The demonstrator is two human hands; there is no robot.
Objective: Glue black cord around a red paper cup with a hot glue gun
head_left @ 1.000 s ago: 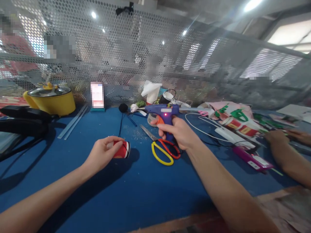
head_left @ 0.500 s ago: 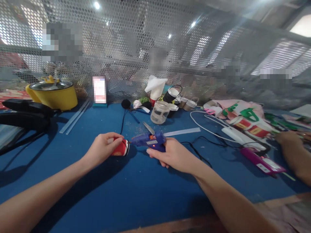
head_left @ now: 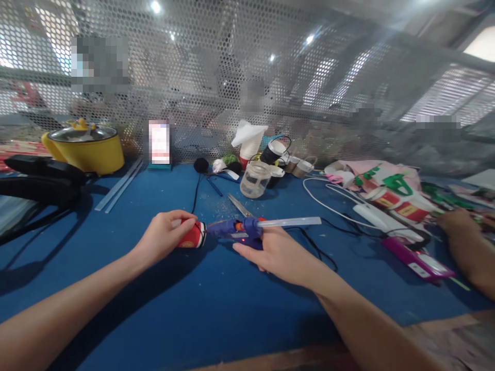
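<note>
My left hand [head_left: 166, 234] is closed round a red paper cup [head_left: 192, 238] lying on its side, its rim end facing right. Black yarn [head_left: 195, 196] runs from a dark ball down to the cup and lies along the rim. In my right hand [head_left: 280, 255] is a blue hot glue gun [head_left: 237, 230], its small red light lit and a clear glue stick [head_left: 294, 221] sticking out of the back. The gun's nozzle points left, at or very near the cup's rim; whether it touches I cannot tell. Scissors [head_left: 240, 206] lie just behind the gun.
Behind stand a clear plastic jar [head_left: 255, 180], stacked cups [head_left: 251, 144], a phone [head_left: 159, 141] and a yellow pot [head_left: 91, 152]. Glue sticks [head_left: 119, 185] lie at left. A purple power strip [head_left: 417, 260] and cords are at right, near another person's hand [head_left: 456, 224].
The glue gun has tilted, its rear end and glue stick swinging slightly, uncovering more of the scissors. My left hand and the cup stay almost still.
</note>
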